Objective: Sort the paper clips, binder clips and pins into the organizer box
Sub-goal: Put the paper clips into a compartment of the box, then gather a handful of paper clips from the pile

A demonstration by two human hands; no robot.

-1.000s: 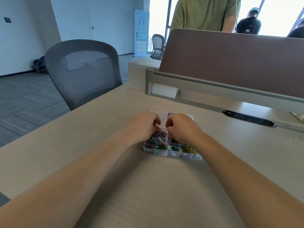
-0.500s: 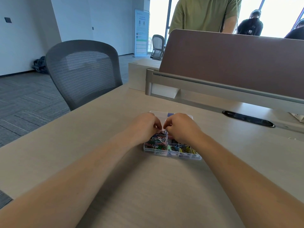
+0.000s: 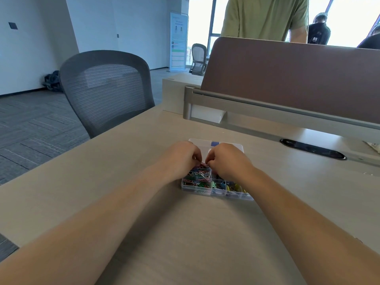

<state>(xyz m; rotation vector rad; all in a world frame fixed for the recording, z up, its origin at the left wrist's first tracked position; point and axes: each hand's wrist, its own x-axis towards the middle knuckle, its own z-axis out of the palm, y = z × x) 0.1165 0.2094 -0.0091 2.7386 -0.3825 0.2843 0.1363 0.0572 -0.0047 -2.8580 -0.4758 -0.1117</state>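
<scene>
1. The job looks well along. The organizer box [image 3: 197, 190] sits mid-desk [image 3: 185, 239], and its near compartments are already heaped.
2. The left compartments hold a springy tangle of coloured wire paper clips [image 3: 197, 175]. The near right ones hold yellow and green pieces, too small to name.
3. The left hand [image 3: 181, 157] and right hand [image 3: 228, 161] are knuckles-up over the box's far half. Their fingers are curled and the tips meet above the clip heap, but I cannot tell whether they pinch anything.
4. Probably only a few pieces are left, though the hands hide the far compartments.
5. The box is clear rigid plastic with thin dividers. Its flat lid [image 3: 236, 146] lies open behind it, and the desk is smooth, pale and matt.
</scene>
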